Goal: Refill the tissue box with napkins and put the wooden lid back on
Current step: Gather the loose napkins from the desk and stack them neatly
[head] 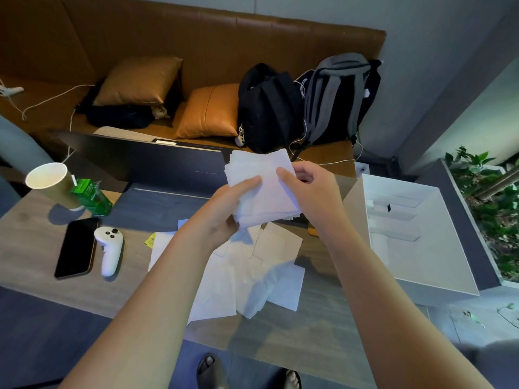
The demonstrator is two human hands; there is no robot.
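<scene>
Your left hand (pixel 224 203) grips the stack of napkins (pixel 261 189) from below, thumb curled over its near-left face. Your right hand (pixel 306 186) pinches the stack's right edge, fingers (pixel 283 175) bent over the top sheet. The stack is held in the air above the bench (pixel 33 248), tilted, its far corner over the dark laptop lid (pixel 146 161).

Directly beneath the stack, loose napkins (pixel 252 276) lie spread and overlapping on the bench, some reaching close to the near edge. A brown paper piece (pixel 278 242) lies among them.

Right of your right forearm stands an open white box (pixel 421 242), touching the bench's right edge; whether it is the tissue box cannot be told. A planter with green leaves (pixel 491 214) sits just beyond it.

Left side: a black phone (pixel 77 247) and a white controller (pixel 109 248) lie side by side, well apart from the napkins. A paper cup (pixel 50 182) and a green carton (pixel 91 196) stand near the far-left corner.

Bare bench shows between the controller and the loose napkins.
</scene>
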